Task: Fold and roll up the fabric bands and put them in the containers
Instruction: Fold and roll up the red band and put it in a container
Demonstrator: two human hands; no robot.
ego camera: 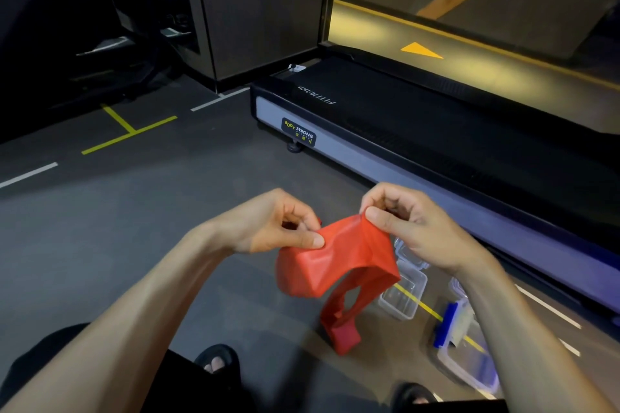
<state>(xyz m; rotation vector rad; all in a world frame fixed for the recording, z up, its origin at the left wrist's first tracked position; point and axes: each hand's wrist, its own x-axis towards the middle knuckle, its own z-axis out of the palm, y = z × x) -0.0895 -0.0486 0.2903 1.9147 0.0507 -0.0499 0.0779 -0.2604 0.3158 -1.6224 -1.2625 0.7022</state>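
A red fabric band (339, 265) hangs in the air in front of me, held by both hands at its top edge. My left hand (268, 225) pinches its left corner between thumb and fingers. My right hand (406, 225) pinches the right corner the same way. The band's lower loop droops toward the floor with a folded end at the bottom. Below my right hand, a small clear container (404, 292) stands open on the floor. A second clear container with a blue clip (466, 349) lies further right, partly hidden by my right forearm.
A black and grey treadmill (402, 131) runs along the far right side. The dark gym floor (134, 211) carries yellow and white lines. My feet in black sandals (218, 362) sit at the bottom, by my dark trousers.
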